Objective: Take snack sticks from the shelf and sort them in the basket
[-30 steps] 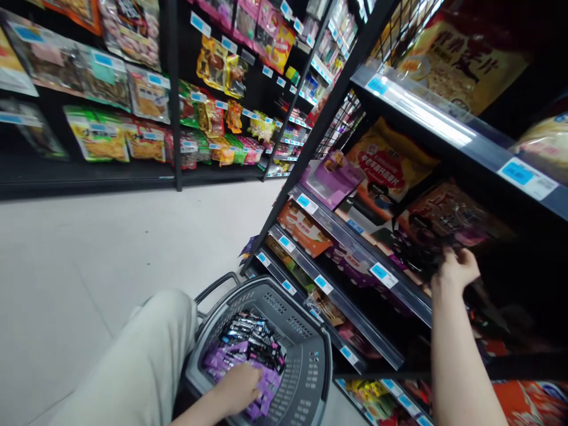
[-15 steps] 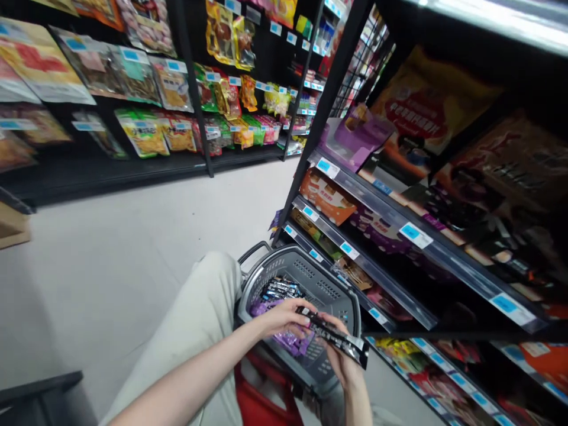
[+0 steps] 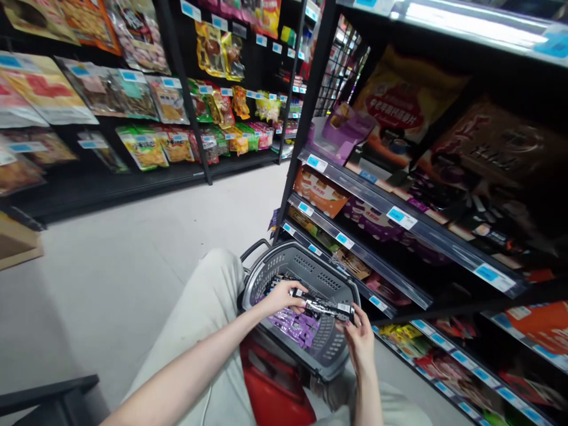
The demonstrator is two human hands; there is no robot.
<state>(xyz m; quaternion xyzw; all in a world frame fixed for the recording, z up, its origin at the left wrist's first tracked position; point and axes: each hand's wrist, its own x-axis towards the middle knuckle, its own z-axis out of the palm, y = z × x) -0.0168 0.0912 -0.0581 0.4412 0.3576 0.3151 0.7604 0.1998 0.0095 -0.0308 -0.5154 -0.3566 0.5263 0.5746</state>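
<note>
A slim black stick packet (image 3: 323, 305) with silvery glints stretches between my two hands, above a grey shopping basket (image 3: 306, 253). My left hand (image 3: 286, 297) pinches its left end between thumb and fingers. At the other end, the fingers of my right hand (image 3: 360, 330) grip the tip. Inside the basket, purple packets (image 3: 295, 326) lie in the near part. Dark stick packets (image 3: 277, 284) sit at the basket's left end, partly hidden by my left hand.
Right of the basket rises a black shelf rack (image 3: 368, 189) with boxes and snack bags. Another rack of hanging snack bags (image 3: 142, 148) stands across the pale floor (image 3: 133, 248). Something red (image 3: 275, 384) is below the basket. A cardboard box (image 3: 18, 242) lies at left.
My right hand has shifted from beneath the packet to its right end. The packet now lies more level and farther over the basket. The view has turned slightly.
</note>
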